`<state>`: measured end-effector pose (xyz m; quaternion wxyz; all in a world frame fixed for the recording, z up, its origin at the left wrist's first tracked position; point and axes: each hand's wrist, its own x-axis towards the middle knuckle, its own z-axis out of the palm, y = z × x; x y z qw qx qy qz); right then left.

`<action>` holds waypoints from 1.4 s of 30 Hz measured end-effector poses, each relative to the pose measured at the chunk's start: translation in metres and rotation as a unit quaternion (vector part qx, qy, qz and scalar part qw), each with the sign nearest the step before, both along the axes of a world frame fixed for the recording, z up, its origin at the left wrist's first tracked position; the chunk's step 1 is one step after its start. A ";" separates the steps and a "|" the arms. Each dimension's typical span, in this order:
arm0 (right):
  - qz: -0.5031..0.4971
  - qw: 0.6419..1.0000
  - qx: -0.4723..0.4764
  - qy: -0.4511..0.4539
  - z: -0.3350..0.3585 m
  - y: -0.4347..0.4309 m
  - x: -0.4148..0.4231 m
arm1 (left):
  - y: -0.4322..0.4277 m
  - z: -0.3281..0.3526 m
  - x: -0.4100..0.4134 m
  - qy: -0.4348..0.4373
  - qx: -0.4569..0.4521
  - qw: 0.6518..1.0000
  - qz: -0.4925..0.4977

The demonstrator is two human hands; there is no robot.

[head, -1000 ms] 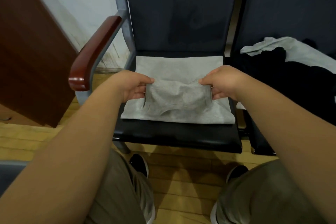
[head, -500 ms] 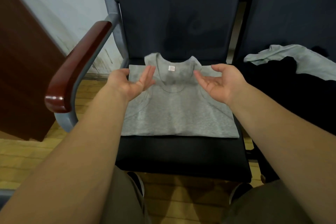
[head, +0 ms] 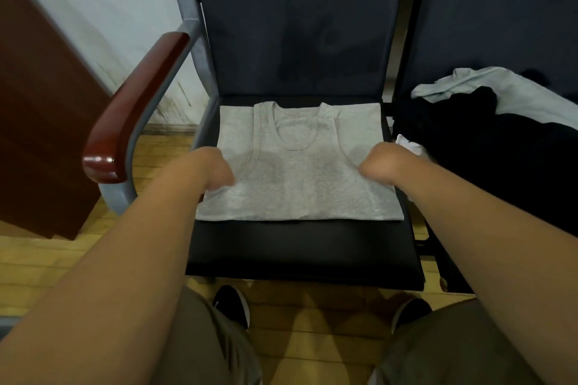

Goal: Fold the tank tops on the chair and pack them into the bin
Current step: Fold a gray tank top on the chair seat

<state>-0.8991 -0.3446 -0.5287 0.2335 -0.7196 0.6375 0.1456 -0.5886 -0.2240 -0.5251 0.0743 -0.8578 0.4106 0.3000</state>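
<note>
Head view: the gray tank top (head: pixel 297 178) lies folded flat on the chair seat (head: pixel 300 253) at mid-frame. My left hand (head: pixel 215 170) and right hand (head: pixel 380 166) rest on its side edges with the fingers hidden, so I cannot tell if they grip. If I lift one side faster than the other, the soft fold could sag open.

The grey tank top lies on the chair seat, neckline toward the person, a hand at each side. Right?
No. In the head view the neckline of the grey tank top points toward the backrest; it lies on the seat, left hand and right hand at its sides.
</note>
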 end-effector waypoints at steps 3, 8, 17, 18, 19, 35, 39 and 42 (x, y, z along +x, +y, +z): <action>0.039 0.999 0.010 0.008 -0.008 0.011 -0.013 | 0.016 -0.005 0.002 -0.045 0.029 0.998 -0.040; 0.046 0.998 0.017 -0.037 -0.016 0.023 -0.023 | 0.029 -0.006 0.001 -0.045 0.029 0.997 -0.049; -0.039 0.992 0.019 -0.116 -0.004 0.022 -0.030 | 0.034 0.000 0.012 0.074 -0.049 0.990 0.108; -0.055 0.992 0.014 -0.117 -0.004 0.023 -0.032 | 0.036 0.001 0.013 0.074 -0.050 0.988 0.123; -0.062 0.991 -0.004 -0.115 -0.005 0.024 -0.035 | 0.037 0.000 0.014 0.074 -0.050 0.986 0.139; -0.043 0.997 0.063 -0.029 -0.012 0.066 -0.060 | 0.067 0.006 0.001 0.071 0.105 0.989 0.080; -0.092 0.985 0.137 -0.043 -0.016 0.074 -0.073 | 0.079 0.007 0.004 0.047 0.133 0.986 0.083; -0.077 0.978 0.191 -0.032 -0.013 0.080 -0.085 | 0.089 0.007 0.006 0.018 0.194 0.979 0.060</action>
